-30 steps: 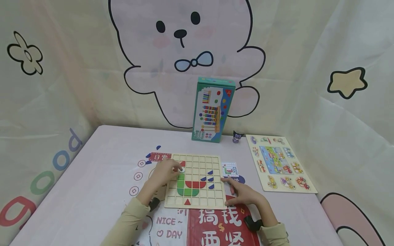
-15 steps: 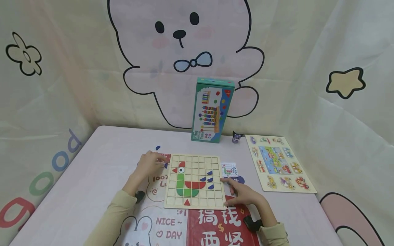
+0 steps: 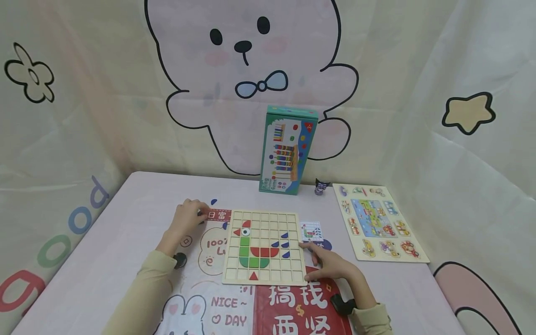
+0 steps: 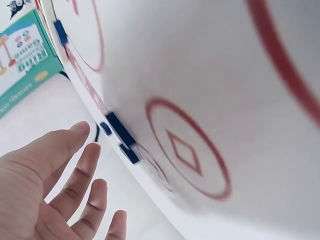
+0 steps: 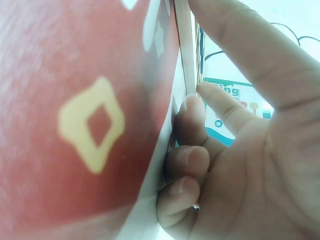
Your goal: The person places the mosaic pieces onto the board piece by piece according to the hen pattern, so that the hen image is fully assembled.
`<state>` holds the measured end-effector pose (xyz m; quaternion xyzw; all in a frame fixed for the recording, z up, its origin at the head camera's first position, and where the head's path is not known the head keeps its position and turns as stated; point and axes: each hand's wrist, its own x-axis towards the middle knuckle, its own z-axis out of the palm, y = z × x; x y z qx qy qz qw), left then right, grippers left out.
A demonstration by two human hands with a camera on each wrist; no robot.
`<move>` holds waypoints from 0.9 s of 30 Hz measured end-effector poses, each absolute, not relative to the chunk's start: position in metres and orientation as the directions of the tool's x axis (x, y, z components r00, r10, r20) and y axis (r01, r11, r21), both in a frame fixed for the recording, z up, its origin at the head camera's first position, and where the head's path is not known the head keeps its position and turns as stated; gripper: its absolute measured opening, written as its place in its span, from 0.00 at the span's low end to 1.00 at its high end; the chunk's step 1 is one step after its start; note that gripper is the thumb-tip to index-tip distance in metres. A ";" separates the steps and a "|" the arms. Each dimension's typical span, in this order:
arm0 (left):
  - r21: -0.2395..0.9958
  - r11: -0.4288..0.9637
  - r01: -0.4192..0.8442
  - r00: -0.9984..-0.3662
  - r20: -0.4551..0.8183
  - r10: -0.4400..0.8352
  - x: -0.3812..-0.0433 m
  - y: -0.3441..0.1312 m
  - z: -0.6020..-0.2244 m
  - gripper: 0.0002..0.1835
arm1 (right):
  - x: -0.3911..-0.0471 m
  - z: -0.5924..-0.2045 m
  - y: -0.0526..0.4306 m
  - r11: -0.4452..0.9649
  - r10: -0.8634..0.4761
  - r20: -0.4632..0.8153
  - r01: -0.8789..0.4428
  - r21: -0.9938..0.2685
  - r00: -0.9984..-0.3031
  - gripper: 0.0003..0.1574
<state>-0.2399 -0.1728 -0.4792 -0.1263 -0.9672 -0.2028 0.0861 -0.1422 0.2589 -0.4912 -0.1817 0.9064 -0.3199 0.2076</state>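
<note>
My left hand (image 3: 187, 217) is over the table left of the wooden grid board (image 3: 289, 274), its fingers loosely bent. In the left wrist view nothing sits between thumb and fingertips, with loose dark blue pieces (image 4: 121, 129) just beyond them. On the board, red, green and blue pieces form a bird, with a white eye piece (image 3: 245, 231), a red half-circle wing (image 3: 264, 252) and a red triangle (image 3: 253, 276) below. My right hand (image 3: 332, 265) touches the board's right side, index finger at the edge and thumb near the lower corner; the other fingers curl under.
A small pattern card (image 3: 311, 231) lies right of the board. Farther right is a picture puzzle board (image 3: 412, 232). A green toy box (image 3: 286, 149) stands at the back beside a small purple figurine (image 3: 320, 186). A loose blue piece (image 3: 214, 202) lies behind the left hand.
The left hand has let go of the white eye piece at the bird's head and moved left, off the board, to the loose blue pieces. The right hand has stayed at the board's edge.
</note>
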 end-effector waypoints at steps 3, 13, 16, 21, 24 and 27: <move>0.357 0.897 0.262 -0.960 0.195 0.203 -0.244 -0.180 -0.478 0.10 | -0.142 -0.492 0.259 0.730 -0.460 -0.262 -0.193 -0.656 -0.848 0.52; 0.352 0.912 0.209 -0.975 0.143 0.168 -0.256 -0.194 -0.480 0.14 | -0.143 -0.492 0.259 0.731 -0.462 -0.257 -0.200 -0.652 -0.849 0.53; 0.361 0.912 0.194 -0.979 0.127 0.158 -0.258 -0.195 -0.480 0.14 | -0.142 -0.492 0.259 0.730 -0.462 -0.259 -0.199 -0.653 -0.848 0.53; 0.378 0.906 0.191 -0.981 0.106 0.162 -0.258 -0.193 -0.479 0.13 | -0.142 -0.491 0.259 0.725 -0.465 -0.255 -0.199 -0.659 -0.848 0.53; 0.370 0.907 0.201 -0.979 0.106 0.173 -0.258 -0.192 -0.479 0.11 | -0.142 -0.491 0.259 0.722 -0.465 -0.253 -0.198 -0.662 -0.848 0.53; 0.363 0.909 0.204 -0.979 0.101 0.179 -0.260 -0.190 -0.480 0.09 | -0.143 -0.492 0.259 0.724 -0.461 -0.255 -0.194 -0.662 -0.850 0.52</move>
